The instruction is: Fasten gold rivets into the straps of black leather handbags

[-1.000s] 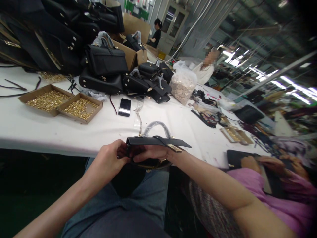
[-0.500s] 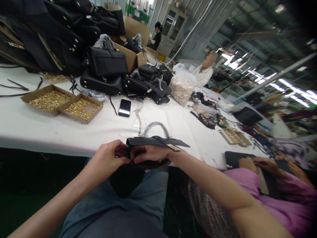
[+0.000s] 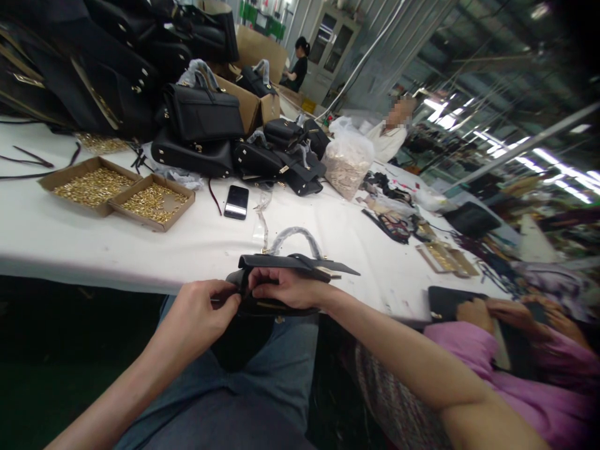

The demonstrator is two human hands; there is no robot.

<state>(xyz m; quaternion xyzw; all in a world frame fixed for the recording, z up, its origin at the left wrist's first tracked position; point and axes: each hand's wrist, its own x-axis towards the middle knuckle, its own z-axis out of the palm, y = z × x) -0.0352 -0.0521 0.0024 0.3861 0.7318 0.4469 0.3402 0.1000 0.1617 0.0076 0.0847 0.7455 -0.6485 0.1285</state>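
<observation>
A small black handbag (image 3: 269, 261) rests across my lap at the table's front edge, its flap raised and its arched handle (image 3: 295, 232) wrapped in clear plastic. My left hand (image 3: 209, 309) pinches the left side of the bag between thumb and fingers. Under the flap, my right hand (image 3: 285, 289) reaches into the opening, fingers curled against the inside of that same side. Whatever small part may lie between the fingertips is hidden. A gold-edged tab hangs by my right wrist.
Cardboard trays of small gold hardware (image 3: 154, 224) and a phone (image 3: 235, 202) lie on the white table (image 3: 117, 253). Black handbags (image 3: 201, 112) are piled behind, beside a full plastic bag (image 3: 349, 159). At right, a co-worker in a pink sleeve (image 3: 462, 340) handles a black piece.
My left hand has shifted slightly left and bends the bag's side outward. My right hand stays inside the bag, its fingers slightly higher. The gold-edged tab has tilted.
</observation>
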